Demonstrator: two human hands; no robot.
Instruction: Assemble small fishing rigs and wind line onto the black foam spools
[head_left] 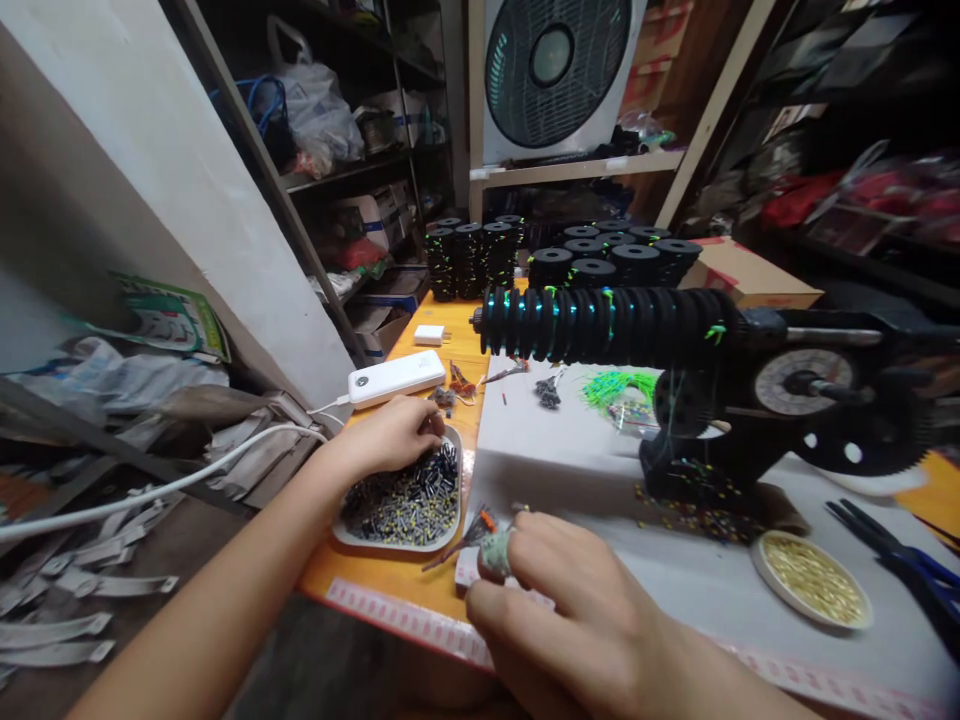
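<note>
My left hand (401,432) reaches over the far side of a white tray (433,545) full of small black and yellow tube-like pieces (409,505). Its fingers are curled together at the pile, and what they pinch, if anything, is hidden. Near the table's front edge is my right hand (570,590), fingers closed and a greenish wrap (495,555) around one fingertip. Just left of it lies a dark bundle with orange bits (480,525). I cannot tell whether the right hand touches this bundle, and anything inside its grip is hidden.
A black machine (750,380) with a ribbed spool (600,325) stands on the right, amid scattered beads. A dish of gold pieces (814,580) and blue-handled pliers (900,560) lie nearer. A white power bank (397,378) sits behind the tray; black spools (592,265) stand farther back.
</note>
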